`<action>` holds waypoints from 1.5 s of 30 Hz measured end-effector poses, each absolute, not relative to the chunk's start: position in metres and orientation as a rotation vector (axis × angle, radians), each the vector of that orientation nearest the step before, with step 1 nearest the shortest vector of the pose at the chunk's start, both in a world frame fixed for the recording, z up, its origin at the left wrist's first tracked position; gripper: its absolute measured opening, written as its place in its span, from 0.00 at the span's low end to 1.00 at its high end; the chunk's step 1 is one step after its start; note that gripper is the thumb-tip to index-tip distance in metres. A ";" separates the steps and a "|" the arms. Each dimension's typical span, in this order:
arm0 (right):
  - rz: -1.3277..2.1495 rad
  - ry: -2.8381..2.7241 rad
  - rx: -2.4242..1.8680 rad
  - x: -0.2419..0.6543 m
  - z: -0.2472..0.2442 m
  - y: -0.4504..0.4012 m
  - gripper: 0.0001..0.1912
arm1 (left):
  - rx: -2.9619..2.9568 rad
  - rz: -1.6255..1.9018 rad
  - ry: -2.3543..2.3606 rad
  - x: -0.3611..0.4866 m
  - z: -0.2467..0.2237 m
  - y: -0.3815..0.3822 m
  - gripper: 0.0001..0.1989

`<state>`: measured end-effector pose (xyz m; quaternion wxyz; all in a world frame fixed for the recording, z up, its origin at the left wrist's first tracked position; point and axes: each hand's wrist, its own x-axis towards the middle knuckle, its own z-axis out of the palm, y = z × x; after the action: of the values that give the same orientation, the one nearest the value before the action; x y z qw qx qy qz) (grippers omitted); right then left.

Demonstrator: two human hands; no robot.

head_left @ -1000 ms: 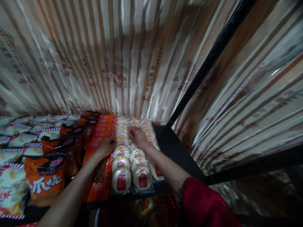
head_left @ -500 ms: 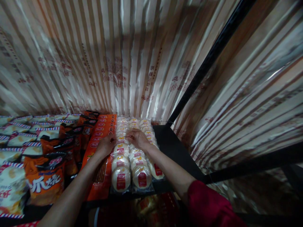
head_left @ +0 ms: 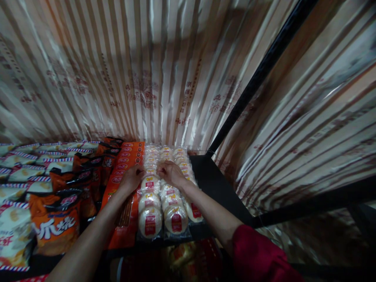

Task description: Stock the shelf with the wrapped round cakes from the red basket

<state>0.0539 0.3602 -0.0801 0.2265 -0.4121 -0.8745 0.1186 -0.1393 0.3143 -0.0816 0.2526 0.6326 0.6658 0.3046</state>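
Rows of white round cakes in clear wrappers with red labels stand on the shelf. In the left row, one wrapped round cake [head_left: 150,184] lies between my two hands. My left hand [head_left: 134,177] pinches at the left edge of its wrapper, fingers closed. At the opposite edge my right hand [head_left: 170,172] is pinched too, its wrist crossing above the middle row of cakes [head_left: 175,219]. Parts of that middle row are hidden under my right hand and forearm. Beside my left wrist lies a flat orange snack packet [head_left: 125,172].
Orange-and-black snack bags [head_left: 55,223] and white bags with striped edges [head_left: 13,231] fill the shelf's left side. A black shelf board [head_left: 216,184] shows on the right, with a black metal post [head_left: 252,82] at its corner. Striped foil sheeting [head_left: 164,70] hangs behind.
Both hands stay at nearly the same place over the left row. The left fingers have shifted slightly along the wrapper edge, and the cake between them sits a little differently.
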 end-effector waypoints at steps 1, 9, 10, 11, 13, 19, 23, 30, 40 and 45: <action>0.322 -2.412 -1.141 0.054 -0.080 0.360 0.05 | 1.710 0.838 1.812 -0.140 -0.081 0.313 0.06; 0.330 -2.410 -1.166 0.052 -0.077 0.357 0.06 | 1.613 0.829 1.865 -0.147 -0.082 0.308 0.05; 0.332 -2.409 -1.169 0.052 -0.077 0.357 0.06 | 1.605 0.816 1.858 -0.147 -0.082 0.309 0.05; 0.336 -2.411 -1.171 0.053 -0.077 0.357 0.06 | 1.600 0.810 1.856 -0.146 -0.082 0.309 0.05; 0.340 -2.413 -1.168 0.053 -0.077 0.357 0.06 | 1.592 0.818 1.863 -0.144 -0.080 0.309 0.04; 0.319 -2.402 -1.144 0.053 -0.081 0.358 0.06 | 1.594 0.867 1.878 -0.141 -0.080 0.310 0.04; 0.312 -2.392 -1.159 0.053 -0.082 0.358 0.05 | 1.633 0.878 1.878 -0.141 -0.082 0.311 0.05; 0.310 -2.392 -1.168 0.053 -0.080 0.356 0.05 | 1.622 0.894 1.897 -0.141 -0.080 0.307 0.04; 0.301 -2.392 -1.213 0.050 -0.077 0.354 0.05 | 1.772 0.620 1.822 -0.147 -0.080 0.287 0.13; 0.312 -2.391 -1.222 0.050 -0.078 0.355 0.04 | 1.868 0.464 1.686 -0.149 -0.073 0.281 0.12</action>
<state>0.0502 0.3553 -0.0783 0.2177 -0.4412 -0.8633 0.1127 -0.1488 0.2807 -0.0729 0.2874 0.6991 0.6313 0.1736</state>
